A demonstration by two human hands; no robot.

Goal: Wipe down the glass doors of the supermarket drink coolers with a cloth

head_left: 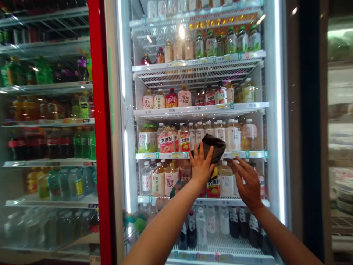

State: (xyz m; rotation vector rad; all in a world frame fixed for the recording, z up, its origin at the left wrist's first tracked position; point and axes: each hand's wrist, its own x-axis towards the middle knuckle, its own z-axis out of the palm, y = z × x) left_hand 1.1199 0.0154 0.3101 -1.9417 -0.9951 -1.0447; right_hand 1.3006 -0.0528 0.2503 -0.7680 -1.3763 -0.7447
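Note:
A dark, crumpled cloth (215, 146) is pinned under my left hand (201, 165) against what appears to be the glass door of a lit drinks cooler. The fingers of that hand are spread, and part of the cloth bunches out past them to the upper right. To the right, my right hand (247, 184) is raised with its fingers stretched out and holds nothing. Its fingertips are at the glass, just below a shelf edge (245, 154); whether they touch it I cannot tell. Behind the hands stand bottled drinks, among them a pale bottle (226, 181).
Several shelves of bottles fill the cooler, with bright light strips (279, 110) along its sides. A red frame (103, 140) parts it from another cooler on the left, where green bottles (43, 70) stand. Further shelves (340, 147) are at the far right.

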